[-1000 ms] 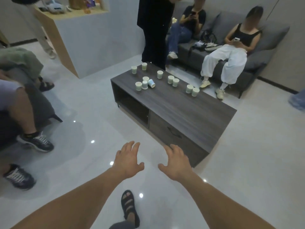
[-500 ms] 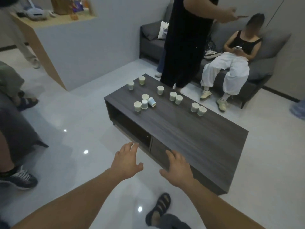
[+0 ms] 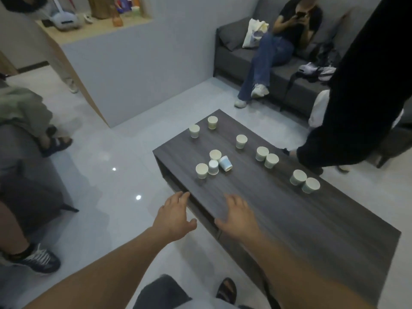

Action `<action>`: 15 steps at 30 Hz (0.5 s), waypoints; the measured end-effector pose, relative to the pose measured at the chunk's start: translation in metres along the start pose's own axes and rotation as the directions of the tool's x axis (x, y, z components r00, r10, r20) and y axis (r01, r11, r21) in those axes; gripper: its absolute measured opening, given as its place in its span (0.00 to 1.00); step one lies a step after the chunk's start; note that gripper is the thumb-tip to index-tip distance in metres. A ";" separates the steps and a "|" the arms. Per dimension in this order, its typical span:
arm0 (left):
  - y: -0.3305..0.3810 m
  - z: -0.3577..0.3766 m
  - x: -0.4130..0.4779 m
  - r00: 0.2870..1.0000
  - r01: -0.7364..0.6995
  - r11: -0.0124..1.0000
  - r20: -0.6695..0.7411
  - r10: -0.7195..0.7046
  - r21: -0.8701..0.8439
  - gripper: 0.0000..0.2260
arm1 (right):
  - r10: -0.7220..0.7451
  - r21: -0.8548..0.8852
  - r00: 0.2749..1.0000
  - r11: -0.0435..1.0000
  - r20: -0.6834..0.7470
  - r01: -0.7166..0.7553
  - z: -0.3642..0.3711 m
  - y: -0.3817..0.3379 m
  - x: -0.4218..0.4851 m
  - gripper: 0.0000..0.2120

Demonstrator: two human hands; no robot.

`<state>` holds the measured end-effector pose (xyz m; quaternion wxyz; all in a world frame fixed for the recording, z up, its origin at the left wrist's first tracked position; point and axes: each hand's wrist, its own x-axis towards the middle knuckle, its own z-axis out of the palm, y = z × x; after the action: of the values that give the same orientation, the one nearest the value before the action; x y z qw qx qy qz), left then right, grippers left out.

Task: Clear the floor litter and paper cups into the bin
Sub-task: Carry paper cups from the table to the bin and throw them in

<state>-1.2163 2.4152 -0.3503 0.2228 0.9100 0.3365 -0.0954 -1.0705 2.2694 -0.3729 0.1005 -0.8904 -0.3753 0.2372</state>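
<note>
Closer than a half-second ago, the coffee table (image 3: pixel 301 230) now sits under the right hand (image 3: pixel 239 216), the left hand (image 3: pixel 174 217) just off its near edge — both spread, holding nothing. Eleven paper cups (image 3: pixel 262 153) sit on its far half, one tipped; no bin visible — clearing appears not begun.

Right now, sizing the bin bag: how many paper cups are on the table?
11 cups, all on the table: two at the far corner, one alone, a middle pair, four clustered, one tipped, and a right-hand pair. None looks hidden.
</note>
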 end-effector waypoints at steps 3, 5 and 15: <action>-0.009 -0.006 0.036 0.999 0.002 1.000 0.032 -0.001 -0.027 0.39 | 0.014 -0.008 0.999 1.000 0.029 -0.014 -0.007 -0.008 0.041 0.41; -0.021 -0.011 0.067 0.999 -0.012 0.999 0.048 0.013 -0.036 0.39 | 0.021 -0.018 0.999 1.000 0.034 -0.021 -0.006 -0.015 0.071 0.40; -0.098 -0.048 0.231 0.971 -0.124 0.992 0.204 0.125 -0.020 0.39 | 0.139 -0.048 0.983 0.990 0.117 -0.135 0.007 -0.060 0.206 0.40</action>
<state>-1.1047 2.6352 -0.4165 0.2650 0.9138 0.2543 -0.1731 -0.9860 2.4588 -0.4291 0.0436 -0.9001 -0.3231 0.2890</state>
